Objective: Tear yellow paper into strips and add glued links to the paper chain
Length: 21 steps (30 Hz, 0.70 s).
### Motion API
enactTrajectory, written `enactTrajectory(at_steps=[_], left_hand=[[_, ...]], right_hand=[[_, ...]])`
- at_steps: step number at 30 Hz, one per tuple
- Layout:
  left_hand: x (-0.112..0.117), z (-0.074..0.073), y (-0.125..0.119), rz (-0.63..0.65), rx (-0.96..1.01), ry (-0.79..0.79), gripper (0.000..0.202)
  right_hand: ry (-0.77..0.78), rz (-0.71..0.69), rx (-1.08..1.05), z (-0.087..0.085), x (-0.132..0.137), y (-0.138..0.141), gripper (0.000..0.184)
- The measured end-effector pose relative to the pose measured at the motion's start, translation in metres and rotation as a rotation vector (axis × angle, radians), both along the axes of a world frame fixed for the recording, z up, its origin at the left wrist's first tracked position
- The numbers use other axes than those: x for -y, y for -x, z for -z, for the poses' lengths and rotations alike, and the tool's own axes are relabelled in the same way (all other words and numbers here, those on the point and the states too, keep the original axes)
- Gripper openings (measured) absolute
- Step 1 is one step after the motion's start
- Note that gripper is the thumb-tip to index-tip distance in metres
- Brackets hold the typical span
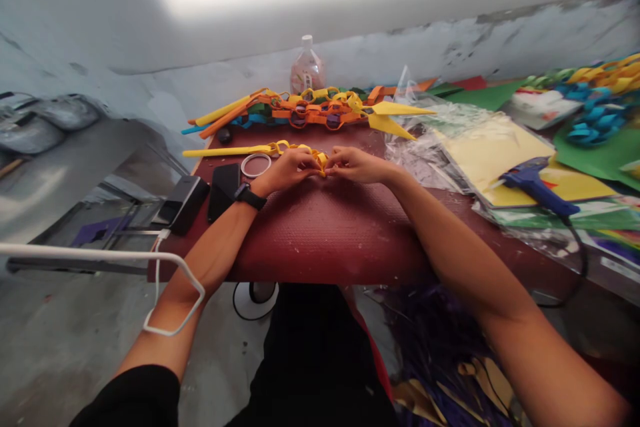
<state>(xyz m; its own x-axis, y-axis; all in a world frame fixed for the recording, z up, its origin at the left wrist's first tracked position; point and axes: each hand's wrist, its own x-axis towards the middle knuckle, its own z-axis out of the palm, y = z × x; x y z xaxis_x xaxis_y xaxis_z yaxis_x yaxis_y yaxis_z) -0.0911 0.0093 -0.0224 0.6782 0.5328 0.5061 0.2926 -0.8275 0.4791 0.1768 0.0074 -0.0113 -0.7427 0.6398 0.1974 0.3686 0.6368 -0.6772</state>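
Observation:
My left hand and my right hand meet at the middle of a dark red table. Both pinch a yellow paper chain at its right end, fingers closed on a yellow link. The chain runs left from my hands into a long yellow strip. A black watch sits on my left wrist. Behind the chain lies a longer chain of orange, yellow and blue links.
A tape ring, a black phone and a black power bank lie left of my hands. A blue glue gun rests on coloured paper sheets at right. A bottle stands at the back. A white cable crosses my left forearm.

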Motion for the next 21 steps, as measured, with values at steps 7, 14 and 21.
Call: enactTrajectory(at_steps=[7,14,21], left_hand=[[0.0023,0.0019,0.0007,0.041,-0.007,0.066,0.007],[0.0015,0.0035,-0.0006,-0.017,-0.009,-0.076,0.001],[0.0007,0.0002,-0.0027,-0.036,0.01,-0.33,0.008]], right_hand=[[-0.079,0.017,0.095,0.0028,-0.0027,0.0029,0.023],[-0.094,0.018,0.069,-0.0014,0.0015,0.006,0.024],[-0.069,0.067,-0.021,-0.0047,0.0028,0.0041,0.023]])
